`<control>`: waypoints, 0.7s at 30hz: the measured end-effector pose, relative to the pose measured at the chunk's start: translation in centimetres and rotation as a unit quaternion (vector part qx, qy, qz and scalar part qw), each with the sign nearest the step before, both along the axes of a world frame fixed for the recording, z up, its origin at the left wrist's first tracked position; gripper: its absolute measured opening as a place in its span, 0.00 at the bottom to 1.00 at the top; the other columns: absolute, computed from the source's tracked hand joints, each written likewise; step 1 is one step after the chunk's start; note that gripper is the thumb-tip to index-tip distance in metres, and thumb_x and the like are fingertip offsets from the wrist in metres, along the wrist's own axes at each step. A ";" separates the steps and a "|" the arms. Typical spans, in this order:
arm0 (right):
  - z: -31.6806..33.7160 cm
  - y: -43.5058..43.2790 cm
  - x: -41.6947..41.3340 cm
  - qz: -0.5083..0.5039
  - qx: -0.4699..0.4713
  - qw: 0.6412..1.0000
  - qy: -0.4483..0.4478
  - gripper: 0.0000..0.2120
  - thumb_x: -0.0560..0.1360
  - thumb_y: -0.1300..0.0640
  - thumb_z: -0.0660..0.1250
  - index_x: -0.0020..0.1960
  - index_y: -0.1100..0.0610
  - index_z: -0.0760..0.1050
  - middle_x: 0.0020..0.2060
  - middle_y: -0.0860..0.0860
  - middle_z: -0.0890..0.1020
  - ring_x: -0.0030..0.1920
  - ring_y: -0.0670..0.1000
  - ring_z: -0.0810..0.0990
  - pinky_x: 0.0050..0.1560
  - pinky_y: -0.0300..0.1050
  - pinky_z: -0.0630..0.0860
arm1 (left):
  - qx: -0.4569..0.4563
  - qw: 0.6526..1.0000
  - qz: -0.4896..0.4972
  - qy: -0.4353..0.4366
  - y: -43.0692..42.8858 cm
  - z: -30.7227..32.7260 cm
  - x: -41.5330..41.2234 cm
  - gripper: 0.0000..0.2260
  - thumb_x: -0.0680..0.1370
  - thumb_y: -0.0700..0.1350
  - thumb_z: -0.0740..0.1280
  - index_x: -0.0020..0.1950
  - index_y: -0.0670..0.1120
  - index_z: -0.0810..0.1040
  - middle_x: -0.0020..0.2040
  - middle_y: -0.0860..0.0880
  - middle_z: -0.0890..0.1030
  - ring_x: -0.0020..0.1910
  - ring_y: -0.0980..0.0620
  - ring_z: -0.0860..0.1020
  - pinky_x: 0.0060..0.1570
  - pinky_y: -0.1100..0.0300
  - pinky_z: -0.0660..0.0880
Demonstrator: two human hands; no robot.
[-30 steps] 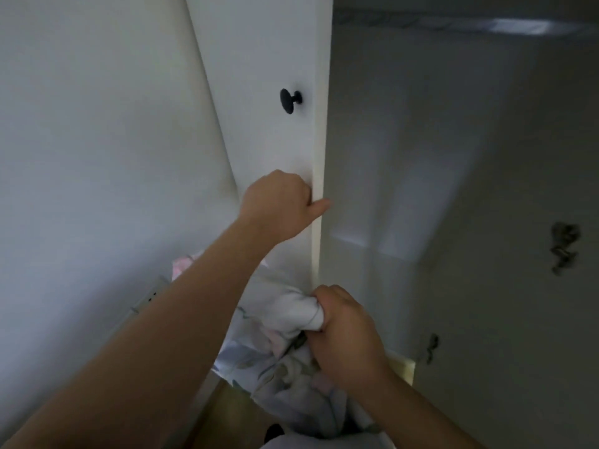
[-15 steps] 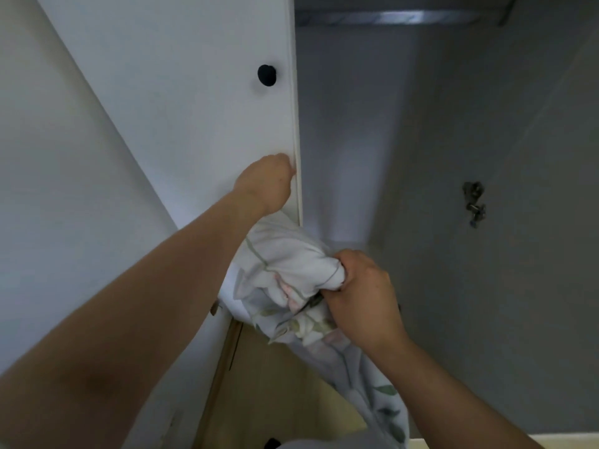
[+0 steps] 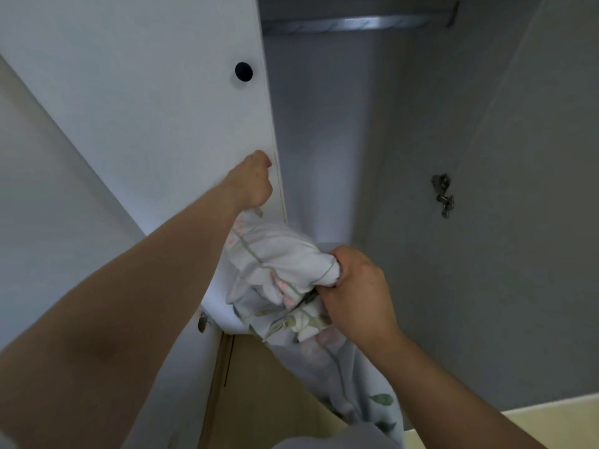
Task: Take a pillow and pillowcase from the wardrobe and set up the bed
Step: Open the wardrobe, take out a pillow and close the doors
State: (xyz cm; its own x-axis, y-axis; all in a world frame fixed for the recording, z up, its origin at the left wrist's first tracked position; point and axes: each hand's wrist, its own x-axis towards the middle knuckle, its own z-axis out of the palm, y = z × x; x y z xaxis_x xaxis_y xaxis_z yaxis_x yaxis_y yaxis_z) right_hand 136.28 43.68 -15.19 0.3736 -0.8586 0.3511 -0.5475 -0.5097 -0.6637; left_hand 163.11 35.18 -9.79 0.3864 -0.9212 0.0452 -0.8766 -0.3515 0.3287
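A person's right hand (image 3: 356,296) grips a bunched white floral fabric pillowcase (image 3: 278,280) outside the wardrobe; the left hand (image 3: 251,186) curls closed against the white wardrobe door (image 3: 146,102). Pillow unseen, bed unmade.

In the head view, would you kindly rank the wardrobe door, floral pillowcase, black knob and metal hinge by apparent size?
1. Wardrobe door
2. Floral pillowcase, partly hidden by the arms
3. Metal hinge
4. Black knob

The hinge and knob look close in size; the hinge sits farther back, so that order is unsure.

open white wardrobe (image 3: 324,140), metal rail (image 3: 356,22) across top, interior shadowed
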 end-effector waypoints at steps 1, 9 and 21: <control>0.0 0.1 -0.1 -0.002 0.002 1.000 -0.002 0.06 0.66 0.64 0.71 0.39 0.57 0.75 0.37 0.51 0.80 0.38 0.53 0.79 0.35 0.39 0.65 | 0.006 1.000 0.000 0.001 -0.2 0.0 0.2 0.21 0.77 0.35 0.60 0.71 0.38 0.68 0.69 0.36 0.74 0.67 0.36 0.75 0.68 0.47 0.71; -0.5 1.3 -1.2 0.006 0.020 0.999 -0.027 0.07 0.65 0.62 0.73 0.39 0.58 0.76 0.36 0.51 0.80 0.36 0.51 0.78 0.35 0.42 0.71 | 0.008 0.988 -0.128 -0.090 2.0 2.6 -4.7 0.15 0.82 0.40 0.60 0.69 0.42 0.74 0.66 0.40 0.79 0.64 0.39 0.77 0.64 0.51 0.73; 0.6 1.8 -5.8 -0.075 0.209 0.970 -0.098 0.11 0.57 0.56 0.77 0.37 0.59 0.81 0.34 0.52 0.86 0.38 0.49 0.86 0.36 0.55 0.81 | -0.351 0.632 -0.630 -0.285 6.0 8.1 -25.4 0.18 0.83 0.37 0.55 0.67 0.44 0.80 0.69 0.45 0.79 0.72 0.42 0.74 0.68 0.46 0.72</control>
